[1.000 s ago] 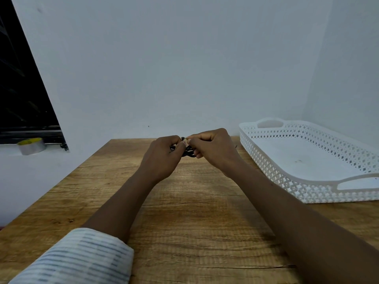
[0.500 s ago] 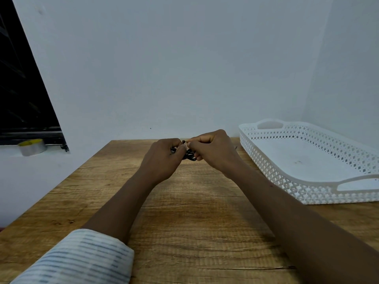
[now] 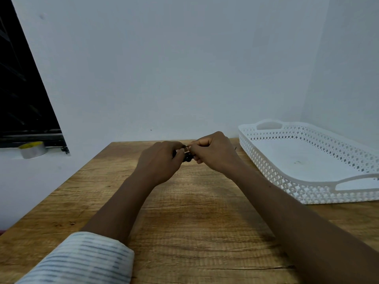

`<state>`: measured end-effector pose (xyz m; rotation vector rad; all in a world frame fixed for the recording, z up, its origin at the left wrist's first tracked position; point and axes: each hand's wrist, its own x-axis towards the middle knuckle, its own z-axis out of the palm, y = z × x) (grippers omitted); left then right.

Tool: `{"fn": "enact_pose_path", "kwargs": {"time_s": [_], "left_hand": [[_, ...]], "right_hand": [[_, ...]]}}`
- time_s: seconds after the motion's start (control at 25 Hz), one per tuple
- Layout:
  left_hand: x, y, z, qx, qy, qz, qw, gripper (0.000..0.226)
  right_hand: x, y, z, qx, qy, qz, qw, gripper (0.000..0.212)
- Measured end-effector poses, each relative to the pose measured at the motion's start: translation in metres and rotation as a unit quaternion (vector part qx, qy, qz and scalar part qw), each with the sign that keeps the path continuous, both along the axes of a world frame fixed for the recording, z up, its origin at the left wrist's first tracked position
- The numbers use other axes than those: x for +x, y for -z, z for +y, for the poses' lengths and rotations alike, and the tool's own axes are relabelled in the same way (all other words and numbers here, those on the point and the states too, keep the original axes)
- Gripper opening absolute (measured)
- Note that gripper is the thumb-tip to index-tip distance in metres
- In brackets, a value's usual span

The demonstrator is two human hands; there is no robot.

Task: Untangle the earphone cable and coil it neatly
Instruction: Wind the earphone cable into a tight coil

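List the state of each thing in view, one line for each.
earphone cable: bunched dark tangle, held between both hands.
left hand: pinches the cable.
right hand: pinches the cable.
white tray: flat on the table, right side, untouched.
tape roll: lying flat on the left ledge.

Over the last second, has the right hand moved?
No. The right hand keeps the same gap from the white tray and its left wall, still pinching the earphone cable.
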<state>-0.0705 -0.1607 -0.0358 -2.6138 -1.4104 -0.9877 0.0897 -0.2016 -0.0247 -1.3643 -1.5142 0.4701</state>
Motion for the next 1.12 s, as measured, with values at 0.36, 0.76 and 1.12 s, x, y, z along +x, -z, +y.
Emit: {"fn": "enact_pose_path", "kwargs": {"time_s": [0.36,0.76,1.12], "left_hand": [[0.0007,0.0055,0.0049,-0.031,0.034,-0.052,0.998,0.040],[0.0020,0.0063,0.0071,-0.112,0.087,-0.138,0.980,0.043],[0.0010,0.0058,0.0061,-0.123,0.102,-0.144,0.977,0.041]], "right_hand": [[-0.0014,-0.0010,-0.0013,0.041,-0.010,-0.025,0.999,0.014],[-0.0028,-0.0018,-0.0022,0.068,-0.009,-0.029,0.997,0.014],[-0.0034,-0.0005,-0.0018,0.072,-0.015,-0.031,0.997,0.015]]}}
